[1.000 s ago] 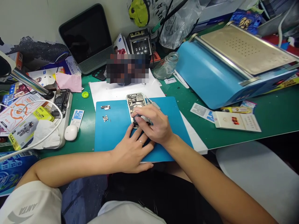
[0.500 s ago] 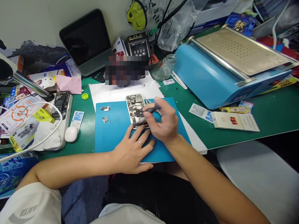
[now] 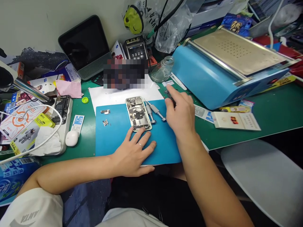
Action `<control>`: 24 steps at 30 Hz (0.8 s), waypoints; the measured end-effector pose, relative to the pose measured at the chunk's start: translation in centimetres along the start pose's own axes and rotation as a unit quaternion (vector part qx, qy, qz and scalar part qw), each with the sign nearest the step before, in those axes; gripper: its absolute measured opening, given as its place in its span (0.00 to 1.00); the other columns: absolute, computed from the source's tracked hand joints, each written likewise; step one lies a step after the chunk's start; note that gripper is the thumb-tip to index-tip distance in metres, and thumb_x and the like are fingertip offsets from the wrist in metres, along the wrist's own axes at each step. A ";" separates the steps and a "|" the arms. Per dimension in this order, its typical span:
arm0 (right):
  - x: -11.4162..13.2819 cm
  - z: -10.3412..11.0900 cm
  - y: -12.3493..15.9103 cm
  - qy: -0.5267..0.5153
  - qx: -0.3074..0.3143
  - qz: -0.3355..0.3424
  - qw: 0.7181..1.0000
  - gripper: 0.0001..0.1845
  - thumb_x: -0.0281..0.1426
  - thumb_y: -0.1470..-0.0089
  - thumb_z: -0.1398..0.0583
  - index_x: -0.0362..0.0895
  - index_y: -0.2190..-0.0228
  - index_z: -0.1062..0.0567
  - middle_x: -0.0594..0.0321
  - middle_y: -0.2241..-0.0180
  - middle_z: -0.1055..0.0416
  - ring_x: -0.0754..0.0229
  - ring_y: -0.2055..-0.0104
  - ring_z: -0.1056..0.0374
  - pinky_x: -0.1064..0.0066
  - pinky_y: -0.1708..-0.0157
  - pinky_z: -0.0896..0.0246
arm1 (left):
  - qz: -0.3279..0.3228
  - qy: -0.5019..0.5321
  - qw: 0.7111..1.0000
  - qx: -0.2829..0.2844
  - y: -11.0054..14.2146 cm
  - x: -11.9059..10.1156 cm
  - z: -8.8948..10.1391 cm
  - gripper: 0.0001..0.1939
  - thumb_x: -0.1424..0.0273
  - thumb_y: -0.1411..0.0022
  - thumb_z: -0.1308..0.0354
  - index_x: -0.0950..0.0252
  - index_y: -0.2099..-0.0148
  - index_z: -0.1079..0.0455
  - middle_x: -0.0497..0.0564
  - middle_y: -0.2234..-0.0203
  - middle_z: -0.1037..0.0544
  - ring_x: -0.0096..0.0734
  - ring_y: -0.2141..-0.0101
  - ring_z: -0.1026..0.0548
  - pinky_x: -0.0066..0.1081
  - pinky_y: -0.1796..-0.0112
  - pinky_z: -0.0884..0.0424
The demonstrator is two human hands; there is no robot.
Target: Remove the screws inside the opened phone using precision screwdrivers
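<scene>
Head view: an opened phone (image 3: 138,113) is laid on a blue mat (image 3: 118,138), steadied at its near end by the spread fingers of the left hand (image 3: 132,153). A dark slim tool (image 3: 170,95) is pinched in the right hand (image 3: 181,112), beside two screwdrivers (image 3: 153,112).

A blue mat (image 3: 118,138) lies on the green tabletop (image 3: 272,116). The opened phone (image 3: 138,113) shows silver and grey. The machine (image 3: 213,78) is blue, its plate beige with dots.
</scene>
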State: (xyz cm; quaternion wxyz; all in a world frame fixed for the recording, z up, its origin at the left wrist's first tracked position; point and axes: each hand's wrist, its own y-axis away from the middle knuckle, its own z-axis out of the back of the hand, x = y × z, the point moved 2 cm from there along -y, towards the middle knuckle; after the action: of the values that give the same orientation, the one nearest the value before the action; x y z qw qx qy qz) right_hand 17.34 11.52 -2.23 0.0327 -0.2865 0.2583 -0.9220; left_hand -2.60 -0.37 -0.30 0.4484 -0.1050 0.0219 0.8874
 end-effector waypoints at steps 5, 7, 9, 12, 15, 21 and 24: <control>0.4 0.0 0.1 -0.026 0.006 0.003 1.000 0.25 0.32 0.35 0.48 0.46 0.39 0.31 0.49 0.55 0.23 0.42 0.51 0.30 0.45 0.49 0.33 | 0.002 0.004 1.000 0.003 0.0 0.0 -0.1 0.38 0.47 0.31 0.49 0.70 0.32 0.39 0.70 0.34 0.40 0.67 0.33 0.45 0.67 0.36 0.53; 0.9 0.5 0.1 -0.035 -0.036 0.012 0.999 0.23 0.32 0.35 0.46 0.46 0.41 0.29 0.50 0.55 0.22 0.44 0.51 0.30 0.47 0.48 0.34 | 0.002 0.004 1.000 0.000 0.0 0.0 -0.1 0.38 0.47 0.32 0.49 0.70 0.32 0.39 0.70 0.34 0.40 0.67 0.33 0.45 0.67 0.36 0.53; 1.2 1.0 0.1 -0.026 -0.072 0.011 0.997 0.20 0.33 0.36 0.44 0.46 0.45 0.25 0.51 0.56 0.21 0.44 0.52 0.30 0.48 0.49 0.33 | 0.000 0.003 1.000 -0.003 0.0 0.0 -0.1 0.38 0.47 0.32 0.48 0.71 0.33 0.39 0.70 0.34 0.40 0.67 0.33 0.45 0.67 0.36 0.53; 1.3 1.3 0.1 -0.025 -0.089 0.004 0.996 0.17 0.33 0.36 0.44 0.46 0.49 0.23 0.51 0.57 0.21 0.47 0.57 0.28 0.52 0.53 0.32 | -0.001 0.004 1.000 -0.003 0.0 0.0 0.0 0.38 0.47 0.32 0.48 0.71 0.33 0.39 0.70 0.34 0.39 0.67 0.33 0.45 0.67 0.36 0.53; 1.3 1.1 0.1 -0.056 -0.088 0.002 0.995 0.16 0.31 0.37 0.45 0.46 0.50 0.24 0.52 0.57 0.22 0.51 0.61 0.26 0.57 0.57 0.30 | 0.002 0.006 1.000 0.002 0.0 0.0 0.0 0.37 0.47 0.32 0.48 0.70 0.33 0.39 0.70 0.34 0.39 0.68 0.33 0.45 0.67 0.36 0.53; 0.8 0.6 -0.1 -0.106 -0.048 0.006 0.993 0.14 0.26 0.42 0.46 0.47 0.61 0.21 0.53 0.57 0.23 0.50 0.55 0.25 0.58 0.57 0.29 | -0.001 0.005 1.000 -0.001 -0.1 0.0 0.0 0.37 0.47 0.32 0.48 0.71 0.33 0.39 0.70 0.34 0.39 0.68 0.33 0.45 0.67 0.36 0.53; 0.2 0.2 -0.1 -0.119 0.012 0.010 0.993 0.18 0.22 0.45 0.49 0.48 0.68 0.21 0.56 0.56 0.22 0.51 0.53 0.26 0.55 0.51 0.30 | 0.001 0.007 1.000 0.002 -0.1 0.0 0.0 0.37 0.47 0.32 0.48 0.71 0.33 0.39 0.70 0.34 0.39 0.68 0.33 0.45 0.67 0.36 0.52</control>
State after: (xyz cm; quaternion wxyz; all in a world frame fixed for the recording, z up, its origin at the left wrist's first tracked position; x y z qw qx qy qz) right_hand 17.24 11.51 -1.94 0.0759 -0.3909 0.2441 -0.8842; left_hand -2.51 -0.32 -0.30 0.4473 -0.1105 0.0270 0.8871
